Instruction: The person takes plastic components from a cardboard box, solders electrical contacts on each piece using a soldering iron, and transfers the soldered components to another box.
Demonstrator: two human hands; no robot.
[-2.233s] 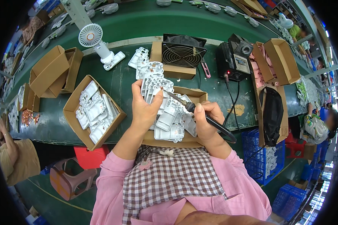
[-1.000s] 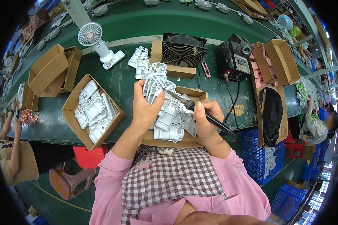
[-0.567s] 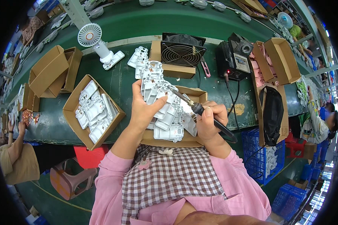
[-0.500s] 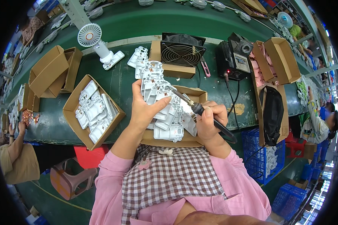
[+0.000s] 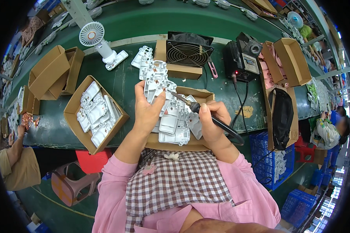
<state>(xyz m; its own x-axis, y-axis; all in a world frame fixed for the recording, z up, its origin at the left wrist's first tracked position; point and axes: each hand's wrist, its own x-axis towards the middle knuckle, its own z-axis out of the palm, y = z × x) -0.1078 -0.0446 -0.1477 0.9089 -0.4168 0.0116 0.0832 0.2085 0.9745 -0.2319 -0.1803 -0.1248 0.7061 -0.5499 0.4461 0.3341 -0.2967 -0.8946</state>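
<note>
**Slow and Steady Work Up Close**

In the head view, the left hand point(image 5: 147, 112) had its grip around the left edge of some white, bumpy plastic parts point(image 5: 156, 84). They were bunched over an open, brown cardboard box point(image 5: 200, 147) on the green surface point(image 5: 121, 83). The right hand point(image 5: 214, 120) grasped a thin, metal-tipped tool with a black handle point(image 5: 195, 106). The tip pointed close to the left thumb point(image 5: 158, 102); I could not tell if it touched the parts. It seemed best to hold the parts very still, move the tip gently, and keep the thumb clear, because the tip may have been hot.
</note>
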